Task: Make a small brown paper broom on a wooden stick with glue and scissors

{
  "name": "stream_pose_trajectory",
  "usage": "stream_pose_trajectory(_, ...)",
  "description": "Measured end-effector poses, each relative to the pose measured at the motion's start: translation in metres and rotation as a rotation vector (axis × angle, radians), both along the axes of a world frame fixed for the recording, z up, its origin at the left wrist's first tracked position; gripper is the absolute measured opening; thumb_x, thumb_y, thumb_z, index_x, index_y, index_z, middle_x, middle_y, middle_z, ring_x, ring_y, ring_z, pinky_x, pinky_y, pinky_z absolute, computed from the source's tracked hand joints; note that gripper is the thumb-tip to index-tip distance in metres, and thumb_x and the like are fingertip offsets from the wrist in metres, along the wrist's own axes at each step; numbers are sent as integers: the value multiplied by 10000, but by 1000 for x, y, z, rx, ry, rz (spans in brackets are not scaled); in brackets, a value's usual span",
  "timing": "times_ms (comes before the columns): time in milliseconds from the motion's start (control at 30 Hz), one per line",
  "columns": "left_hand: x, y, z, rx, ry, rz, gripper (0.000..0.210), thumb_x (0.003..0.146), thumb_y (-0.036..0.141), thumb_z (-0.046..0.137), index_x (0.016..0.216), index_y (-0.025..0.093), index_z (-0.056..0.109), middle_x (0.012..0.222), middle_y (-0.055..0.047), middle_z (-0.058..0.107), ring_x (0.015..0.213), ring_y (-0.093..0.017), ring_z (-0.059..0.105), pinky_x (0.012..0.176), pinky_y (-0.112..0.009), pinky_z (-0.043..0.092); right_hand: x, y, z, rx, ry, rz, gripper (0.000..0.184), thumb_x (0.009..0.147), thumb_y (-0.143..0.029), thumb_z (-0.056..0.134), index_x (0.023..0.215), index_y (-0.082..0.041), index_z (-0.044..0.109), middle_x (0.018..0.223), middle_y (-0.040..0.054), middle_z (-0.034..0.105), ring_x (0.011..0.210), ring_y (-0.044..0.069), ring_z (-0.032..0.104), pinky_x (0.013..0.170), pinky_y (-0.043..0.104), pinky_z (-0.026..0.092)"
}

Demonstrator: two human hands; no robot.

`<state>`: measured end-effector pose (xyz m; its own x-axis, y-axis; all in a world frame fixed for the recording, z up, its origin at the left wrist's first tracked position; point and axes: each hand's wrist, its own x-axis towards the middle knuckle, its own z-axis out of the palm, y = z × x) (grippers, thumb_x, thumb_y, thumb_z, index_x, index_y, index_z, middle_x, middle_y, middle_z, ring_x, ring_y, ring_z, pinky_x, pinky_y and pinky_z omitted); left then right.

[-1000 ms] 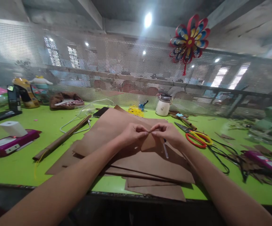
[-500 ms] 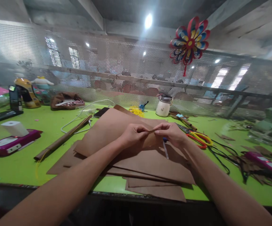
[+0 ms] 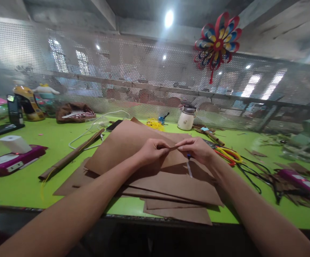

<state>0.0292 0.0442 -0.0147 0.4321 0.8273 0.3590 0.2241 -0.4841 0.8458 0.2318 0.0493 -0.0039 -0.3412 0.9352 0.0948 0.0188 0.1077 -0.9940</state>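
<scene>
My left hand point(image 3: 153, 150) and my right hand point(image 3: 196, 148) pinch the edge of a large brown paper sheet point(image 3: 120, 144), close together, with thumbs and forefingers closed on it. A narrow bit of the edge shows between the fingertips, and the sheet bows up toward the left. More brown sheets point(image 3: 171, 185) lie stacked beneath, some overlapping the table's front edge. A pen point(image 3: 189, 167) with a blue part and clear barrel rests on the stack, just below my right hand. My fingers hide much of the pinched edge.
On the green table point(image 3: 71, 192), a rolled brown paper tube point(image 3: 71, 155) and a purple power strip point(image 3: 15, 157) lie left. Yellow-handled scissors point(image 3: 228, 154), black cables point(image 3: 253, 178) and paper scraps lie right. A white jar point(image 3: 186, 119) stands behind, before a perforated screen point(image 3: 144, 67).
My right hand has shifted slightly, its fingers lying straighter along the sheet's edge. Both hands keep their pinch, and the view has tilted a little.
</scene>
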Motion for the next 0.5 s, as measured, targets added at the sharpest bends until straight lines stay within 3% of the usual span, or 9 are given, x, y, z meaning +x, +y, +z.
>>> stream_pose_trajectory(233, -8, -5, 4, -432, -35, -175, 368, 787, 467, 544, 766, 124, 676, 585, -8, 554, 469, -84, 412, 452, -212, 299, -4, -2, -3, 217, -167, -10, 168, 559, -231, 754, 720, -184, 761, 654, 32, 691, 580, 120, 553, 554, 254, 422)
stream_pose_trajectory(333, -9, -2, -1, -501, -68, -256, 335, 764, 458, 589, 773, 135, 674, 647, -26, 595, 517, -92, 467, 477, -208, 326, -4, -3, -1, 243, -165, 25, 151, 579, -241, 747, 725, -205, 761, 695, 34, 705, 633, 140, 584, 599, 269, 448)
stream_pose_trajectory(500, -8, -3, 0, -509, -80, -257, 325, 706, 441, 669, 765, 122, 686, 645, -41, 618, 529, -90, 486, 499, -204, 349, -3, -4, 1, 283, -218, 51, 124, 608, -228, 729, 723, -197, 762, 661, 27, 684, 607, 124, 561, 590, 257, 434)
